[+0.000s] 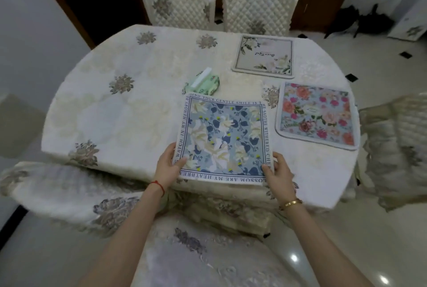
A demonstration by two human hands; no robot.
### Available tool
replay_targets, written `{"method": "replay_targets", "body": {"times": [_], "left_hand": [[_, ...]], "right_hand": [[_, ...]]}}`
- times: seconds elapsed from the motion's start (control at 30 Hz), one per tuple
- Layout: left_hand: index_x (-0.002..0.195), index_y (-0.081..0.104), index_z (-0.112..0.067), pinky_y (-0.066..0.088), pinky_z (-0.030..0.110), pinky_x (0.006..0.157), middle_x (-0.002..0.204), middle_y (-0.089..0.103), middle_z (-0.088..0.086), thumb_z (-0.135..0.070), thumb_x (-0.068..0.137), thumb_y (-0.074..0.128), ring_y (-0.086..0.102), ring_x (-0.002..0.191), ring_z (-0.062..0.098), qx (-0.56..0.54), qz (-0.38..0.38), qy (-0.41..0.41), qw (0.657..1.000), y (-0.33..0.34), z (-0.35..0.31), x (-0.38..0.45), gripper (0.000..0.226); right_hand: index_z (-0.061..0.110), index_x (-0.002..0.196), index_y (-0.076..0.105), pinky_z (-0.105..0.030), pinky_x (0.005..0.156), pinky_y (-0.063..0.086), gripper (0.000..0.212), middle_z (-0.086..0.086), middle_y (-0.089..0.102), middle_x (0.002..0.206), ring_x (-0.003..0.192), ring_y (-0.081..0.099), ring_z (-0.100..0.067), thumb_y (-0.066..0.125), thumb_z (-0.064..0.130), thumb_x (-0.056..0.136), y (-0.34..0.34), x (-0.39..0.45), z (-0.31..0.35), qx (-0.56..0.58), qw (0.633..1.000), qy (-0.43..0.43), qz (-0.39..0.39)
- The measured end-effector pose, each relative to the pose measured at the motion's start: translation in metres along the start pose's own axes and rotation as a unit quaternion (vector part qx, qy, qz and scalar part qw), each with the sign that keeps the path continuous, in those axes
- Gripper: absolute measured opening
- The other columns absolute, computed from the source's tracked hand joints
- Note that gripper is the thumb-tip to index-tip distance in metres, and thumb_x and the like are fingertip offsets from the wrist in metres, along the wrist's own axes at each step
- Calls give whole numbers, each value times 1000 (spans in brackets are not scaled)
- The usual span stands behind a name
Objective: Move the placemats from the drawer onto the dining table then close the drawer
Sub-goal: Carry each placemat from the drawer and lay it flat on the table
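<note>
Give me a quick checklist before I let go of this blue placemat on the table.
1. Both hands hold the blue placemat: left hand and right hand at its near corners: ok.
2. Placemat lying flat on the table: mostly, though its near edge sits at the table edge: cannot tell.
3. Clear of the pink floral placemat: ok.
4. Clear of the cream placemat: ok.
5. Tissue pack at its far corner, touching or not: cannot tell.
6. Drawer closed: out of view, cannot tell.

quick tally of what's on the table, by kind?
Placemats: 3: blue floral placemat, pink floral placemat, cream floral placemat
Tissue pack: 1: green tissue pack
Total: 4
</note>
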State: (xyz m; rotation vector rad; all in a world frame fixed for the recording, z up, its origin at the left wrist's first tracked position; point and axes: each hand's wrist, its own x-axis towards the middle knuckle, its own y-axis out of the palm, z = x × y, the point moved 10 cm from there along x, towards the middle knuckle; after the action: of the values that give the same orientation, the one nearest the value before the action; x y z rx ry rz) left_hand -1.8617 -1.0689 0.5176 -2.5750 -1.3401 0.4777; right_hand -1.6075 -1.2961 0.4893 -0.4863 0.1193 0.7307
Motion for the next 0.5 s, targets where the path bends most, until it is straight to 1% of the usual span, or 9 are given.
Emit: {"method": "replay_targets", "body": {"times": [0.1, 0.17, 0.2, 0.27, 0.3, 0.33, 0.4, 0.47, 0.5], "left_hand": [[121, 52, -27, 51, 45, 96, 117, 65, -3, -12, 90, 63, 62, 109, 16, 12, 39, -10, 999, 6, 15, 32, 36], [122, 52, -26, 51, 43, 96, 116, 64, -6, -13, 91, 63, 62, 108, 14, 17, 57, -10, 998, 11, 22, 48, 35], [122, 52, -25, 51, 42, 96, 115, 64, -7, -13, 91, 62, 62, 107, 13, 17, 67, -10, 998, 15, 25, 53, 35], [124, 52, -20, 50, 40, 97, 115, 63, -6, -11, 91, 62, 61, 106, 11, 17, 82, -17, 996, 21, 33, 62, 36], [126, 52, -19, 49, 39, 98, 115, 63, -6, -12, 91, 61, 61, 106, 11, 18, 89, -21, 996, 25, 37, 66, 37], [126, 51, -19, 49, 39, 98, 116, 62, -6, -12, 91, 61, 60, 106, 10, 19, 96, -25, 995, 27, 41, 69, 37], [125, 50, -22, 49, 39, 99, 116, 62, -6, -13, 91, 61, 60, 107, 12, 21, 108, -29, 993, 32, 48, 72, 37], [125, 49, -25, 49, 40, 98, 116, 63, -6, -12, 91, 61, 61, 108, 14, 21, 113, -36, 993, 34, 54, 72, 37], [126, 49, -24, 50, 41, 97, 117, 63, -5, -13, 91, 62, 61, 109, 15, 20, 113, -42, 993, 34, 58, 71, 39]], "right_hand": [[17, 123, 49, -23, 72, 56, 32, -6, 71, 102, 90, 69, -21, 61, 14, 93, 11, 10, -7, -15, 999, 19, -33], [13, 126, 49, -18, 74, 54, 36, -10, 68, 109, 97, 66, -24, 62, 16, 92, 19, 16, -19, -26, 998, 41, -47], [15, 128, 48, -22, 80, 54, 39, -10, 67, 114, 102, 65, -26, 62, 19, 92, 22, 18, -25, -34, 997, 50, -50], [27, 129, 45, -41, 92, 54, 45, -11, 62, 125, 113, 60, -31, 63, 31, 89, 27, 25, -47, -24, 995, 73, -56], [32, 128, 44, -49, 93, 53, 47, -11, 61, 127, 116, 59, -33, 63, 38, 85, 28, 30, -67, -18, 994, 87, -61], [35, 126, 43, -52, 92, 52, 50, -10, 61, 127, 116, 59, -33, 62, 46, 81, 28, 32, -82, -16, 993, 94, -67], [41, 122, 44, -52, 91, 53, 53, -8, 63, 125, 114, 61, -32, 59, 57, 73, 28, 36, -103, -15, 992, 100, -81], [44, 120, 44, -53, 91, 52, 52, -9, 63, 124, 115, 60, -33, 59, 57, 72, 27, 31, -99, -14, 989, 106, -98], [43, 120, 44, -54, 92, 52, 49, -10, 63, 124, 115, 60, -33, 60, 53, 74, 28, 33, -104, -13, 990, 105, -96]]}}
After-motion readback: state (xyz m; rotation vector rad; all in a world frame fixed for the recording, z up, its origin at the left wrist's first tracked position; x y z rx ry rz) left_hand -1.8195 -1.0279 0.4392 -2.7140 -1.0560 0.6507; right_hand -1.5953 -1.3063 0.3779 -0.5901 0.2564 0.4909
